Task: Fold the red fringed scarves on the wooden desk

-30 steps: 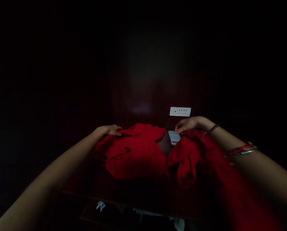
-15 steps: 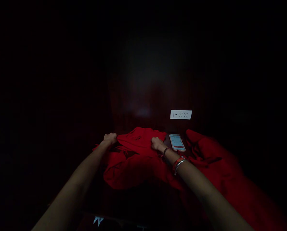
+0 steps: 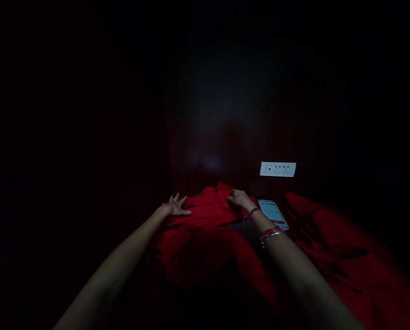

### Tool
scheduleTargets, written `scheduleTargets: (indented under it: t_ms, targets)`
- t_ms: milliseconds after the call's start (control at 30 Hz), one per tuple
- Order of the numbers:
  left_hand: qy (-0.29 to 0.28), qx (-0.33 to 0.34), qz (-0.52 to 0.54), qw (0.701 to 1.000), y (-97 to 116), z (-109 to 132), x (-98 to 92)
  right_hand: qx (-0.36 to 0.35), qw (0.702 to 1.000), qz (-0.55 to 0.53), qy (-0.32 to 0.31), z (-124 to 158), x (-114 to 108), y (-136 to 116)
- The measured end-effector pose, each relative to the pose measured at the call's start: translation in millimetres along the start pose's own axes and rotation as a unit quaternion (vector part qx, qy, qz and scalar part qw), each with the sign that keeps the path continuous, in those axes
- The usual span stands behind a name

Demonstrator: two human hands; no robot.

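Observation:
A red cloth [image 3: 208, 206] lies rumpled in front of me, with a fringed or bunched bit at its far edge and loose folds hanging toward me. On its left part rests my left hand [image 3: 175, 206], open, with the fingers spread. At the far right part of the cloth, my right hand [image 3: 240, 198] has its fingers curled in against the fabric, seemingly pinching it; the fingertips are partly hidden. Bracelets circle my right wrist and forearm.
Just right of my right wrist lies a phone [image 3: 270, 211] with a lit screen. More red fabric [image 3: 346, 252] spreads along the right side. A white socket panel [image 3: 278, 169] is on the dark wall behind. Everything around is very dark.
My left hand has let go of the cloth's left edge and opened flat on it. My right hand has moved toward the cloth's far right part. The view has shifted slightly left.

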State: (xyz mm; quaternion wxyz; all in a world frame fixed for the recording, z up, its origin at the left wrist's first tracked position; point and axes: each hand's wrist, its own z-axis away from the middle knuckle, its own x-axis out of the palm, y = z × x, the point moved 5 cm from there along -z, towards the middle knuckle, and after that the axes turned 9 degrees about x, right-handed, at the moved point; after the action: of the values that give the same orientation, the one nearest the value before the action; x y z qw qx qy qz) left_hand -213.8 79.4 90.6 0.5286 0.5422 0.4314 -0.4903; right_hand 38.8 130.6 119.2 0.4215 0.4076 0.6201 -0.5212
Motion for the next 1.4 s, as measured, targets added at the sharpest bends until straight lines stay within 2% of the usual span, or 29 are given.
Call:
scheduleTargets:
  t_ms: [67,133,200,267,367,467,533,633,800,967,1067,1233,1300,1400]
  targets:
    - [-0.029,-0.046,0.02,0.998,-6,-3,30.8,0.105,0.994,-0.018,-0.01,-5,19,27]
    - [-0.048,-0.076,0.038,0.995,-13,-7,53.4,0.195,0.978,-0.064,-0.041,-10,42,46]
    - [-0.033,-0.084,0.046,0.995,-20,-13,66.8,0.216,0.969,-0.104,-0.065,-15,67,46]
    - [0.004,-0.085,0.047,0.995,-30,-20,73.3,0.191,0.972,-0.125,-0.058,-23,89,29]
    - [0.047,-0.085,0.042,0.994,-47,-30,76.8,0.125,0.983,-0.129,-0.043,-35,117,-15]
    - [0.099,-0.077,0.044,0.991,-59,-34,74.1,0.058,0.993,-0.099,-0.041,-46,136,-62]
    - [0.137,-0.056,0.054,0.988,-62,-35,71.2,0.031,0.996,-0.078,-0.032,-52,144,-85]
    - [0.173,-0.023,0.082,0.981,-63,-37,69.0,-0.001,0.998,-0.062,-0.021,-61,152,-104]
    - [0.2,0.014,0.11,0.973,-68,-43,68.8,-0.039,0.997,-0.062,-0.014,-70,157,-111]
    - [0.23,0.014,0.107,0.967,-68,-42,64.8,-0.037,0.992,-0.118,-0.036,-64,148,-107]
    - [0.266,0.004,0.102,0.958,-62,-34,57.3,-0.035,0.985,-0.16,-0.044,-49,128,-90]
    - [0.349,0.032,0.112,0.93,-53,-13,46.0,-0.103,0.984,-0.146,-0.004,-7,60,-36]
    - [0.381,0.054,0.118,0.916,-53,-4,43.9,-0.13,0.984,-0.117,-0.02,15,29,-8]
    - [0.399,0.117,0.116,0.902,-41,8,37.6,-0.118,0.989,-0.071,-0.054,49,-15,40]
